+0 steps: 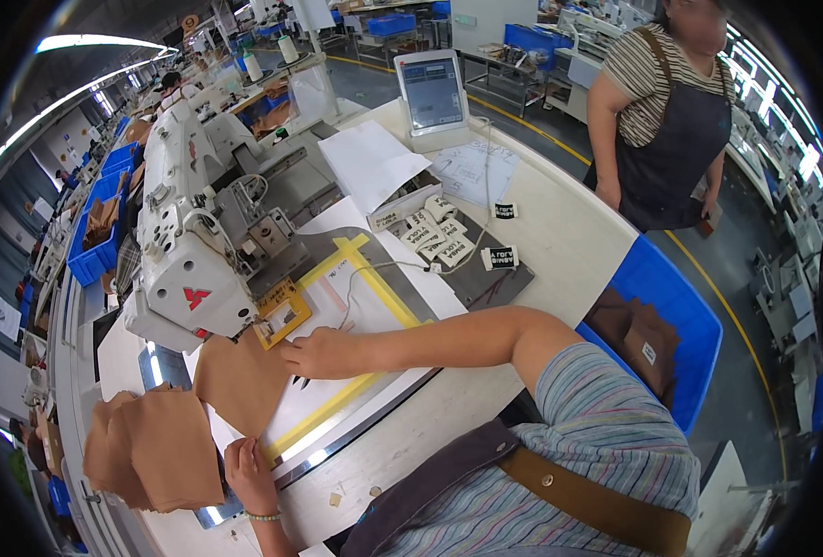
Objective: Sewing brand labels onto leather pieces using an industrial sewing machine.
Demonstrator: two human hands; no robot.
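Observation:
My right hand (311, 353) is closed beside the yellow clamp plate (291, 323) under the white sewing machine (188, 278). Its fingertips are at the edge of a brown fabric piece (237, 381), and a dark pointed tool (302, 380) pokes out beneath them. My left hand (249, 473) has curled fingers on the lower corner of that piece. Left of it lies a stack of similar brown pieces (147, 450). A white template sheet edged in yellow tape (323, 418) lies under my right forearm, with a cord running across it.
Fabric labels (434, 237), a screen unit (433, 93) and papers (369, 162) are on the table (560, 251). A blue bin (690, 371) of brown pieces adjoins its right edge. A co-worker in a dark apron (657, 158) stands at the right. Blue crates (91, 251) line the left.

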